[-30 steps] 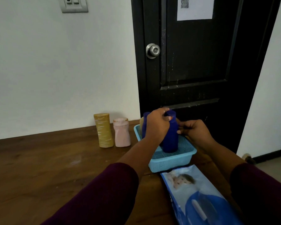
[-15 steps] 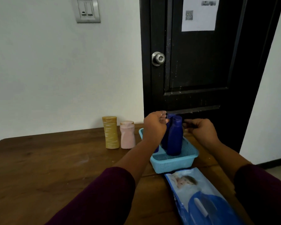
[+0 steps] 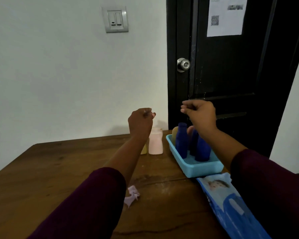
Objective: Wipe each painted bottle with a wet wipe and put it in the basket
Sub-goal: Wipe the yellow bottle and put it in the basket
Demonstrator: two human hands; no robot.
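Far right on the table [image 3: 59,169], blue bottles [image 3: 182,142] stand in the basket [image 3: 202,167], pink bottle [image 3: 155,144] just left of it. Left hand [image 3: 140,123] and right hand [image 3: 202,114] hover above, curled, holding nothing; wipes pack [image 3: 228,200] lettering's unreadable.

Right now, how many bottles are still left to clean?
Done: several blue bottles stand in the basket. In hand: nothing; left hand and right hand hover empty, a crumpled wipe lies on the table. Left: the pink bottle and the half-hidden yellow bottle stand outside.
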